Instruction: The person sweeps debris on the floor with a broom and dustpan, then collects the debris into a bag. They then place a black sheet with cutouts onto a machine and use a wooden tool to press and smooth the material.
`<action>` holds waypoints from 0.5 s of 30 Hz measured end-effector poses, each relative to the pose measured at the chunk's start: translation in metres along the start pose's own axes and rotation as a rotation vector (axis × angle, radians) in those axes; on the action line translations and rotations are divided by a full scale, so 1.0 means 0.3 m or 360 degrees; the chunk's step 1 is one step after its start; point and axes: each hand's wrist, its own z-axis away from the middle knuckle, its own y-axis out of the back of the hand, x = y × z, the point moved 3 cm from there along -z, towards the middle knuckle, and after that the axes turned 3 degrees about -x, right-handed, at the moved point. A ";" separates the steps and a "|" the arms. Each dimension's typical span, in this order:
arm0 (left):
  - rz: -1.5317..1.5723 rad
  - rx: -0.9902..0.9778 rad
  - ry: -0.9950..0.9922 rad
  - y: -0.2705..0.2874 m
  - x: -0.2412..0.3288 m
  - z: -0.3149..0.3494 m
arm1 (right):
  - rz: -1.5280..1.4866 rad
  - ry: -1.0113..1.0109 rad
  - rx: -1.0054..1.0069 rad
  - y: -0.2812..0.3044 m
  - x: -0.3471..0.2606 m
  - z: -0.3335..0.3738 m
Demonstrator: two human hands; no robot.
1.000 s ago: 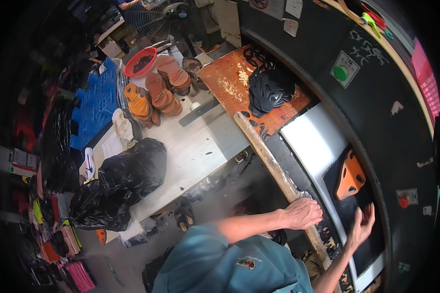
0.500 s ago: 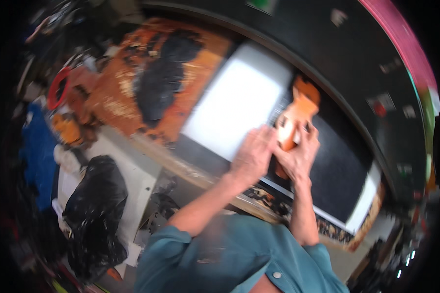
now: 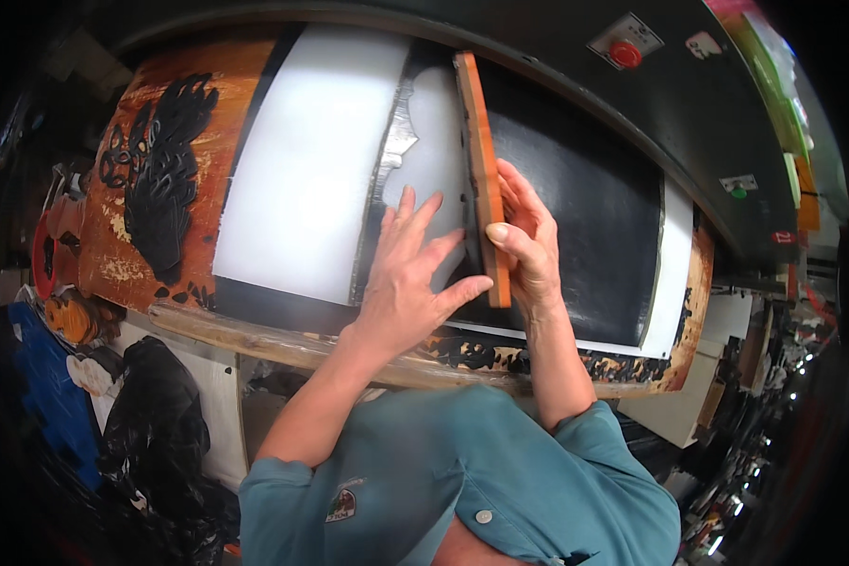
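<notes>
My right hand (image 3: pixel 530 236) grips an orange cutting die (image 3: pixel 486 179), a flat shaped board with a dark underside, tilted up nearly on edge. Its thumb presses on the board's rim. My left hand (image 3: pixel 407 269) lies left of the die with its fingers spread. Those fingertips rest by a white area with a curved outline (image 3: pixel 434 132), next to a narrow dark strip of sheet. The left thumb reaches the die's near end. Under and right of the die stretches a black sheet (image 3: pixel 575 208) on a white board (image 3: pixel 673 255).
Left of the hands lies a white panel (image 3: pixel 311 160). Black cut pieces (image 3: pixel 160 170) are heaped on the orange worktop (image 3: pixel 108 255); scraps (image 3: pixel 472 352) line its near edge. A dark machine beam with a red button (image 3: pixel 624 54) spans the far side. A black bag (image 3: pixel 156 424) hangs lower left.
The orange die has gone from lying flat to tilted on edge. My left hand has moved off it to the left, fingers now spread. The head view has turned right.
</notes>
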 end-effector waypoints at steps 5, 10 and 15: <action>0.0037 0.0033 0.0094 -0.036 -0.030 0.023 | -0.0094 0.0022 -0.0011 0.052 0.029 -0.004; -0.0391 0.0199 0.0280 0.005 -0.113 0.098 | -0.0358 -0.0011 -0.0039 0.103 0.013 0.006; -0.0345 0.0275 0.0276 0.012 -0.130 0.123 | -0.0098 0.0092 0.0075 0.169 -0.056 0.089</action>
